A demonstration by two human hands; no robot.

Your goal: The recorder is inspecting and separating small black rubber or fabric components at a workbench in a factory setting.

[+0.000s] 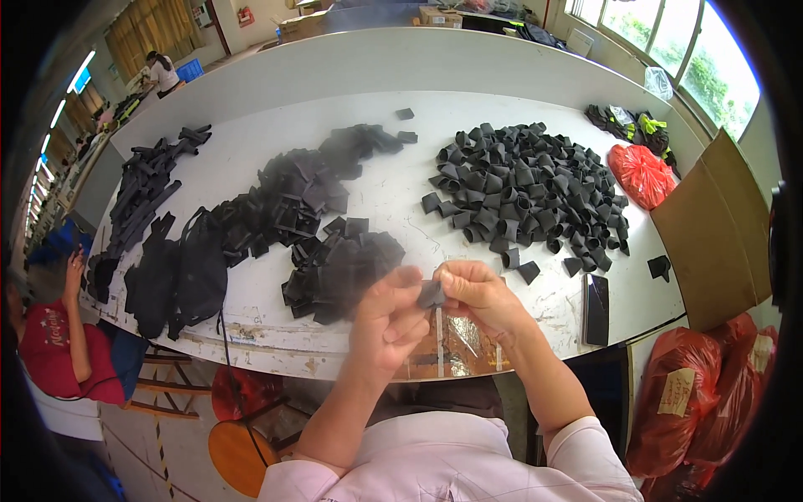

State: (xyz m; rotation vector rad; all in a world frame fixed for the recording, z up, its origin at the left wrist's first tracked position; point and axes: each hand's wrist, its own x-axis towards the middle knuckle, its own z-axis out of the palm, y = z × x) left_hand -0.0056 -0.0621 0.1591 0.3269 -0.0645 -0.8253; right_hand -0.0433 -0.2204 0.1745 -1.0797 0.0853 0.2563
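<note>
Both hands meet above the near edge of the white table (397, 184), in front of the torso; a small black fabric piece (432, 294) sits between them, clear of the heaps. The right hand (488, 303) has its thumb and forefinger closed in a pinch on the piece's upper right part; the body of the piece extends left and down from those fingertips, toward the opposite hand. The left hand (387, 322) is half curled, palm turned inward; its thumb and forefinger lie just beside the left edge of the piece, the lower fingers bent beneath; blur there is such that I cannot tell whether these fingertips grip it, merely touch it or stand slightly apart.

Below the hands is a worn brown patch (473, 341) at the table's front edge; beyond and to the right lies a broad heap of black fabric loops (527, 184), many with open ends visible; to the left lie a long heap of flat black pieces (301, 180) and, nearer the left hand, a smaller pile of black pieces (345, 261); a dark phone-like slab (596, 309) rests right of the right hand, near the table edge.
</note>
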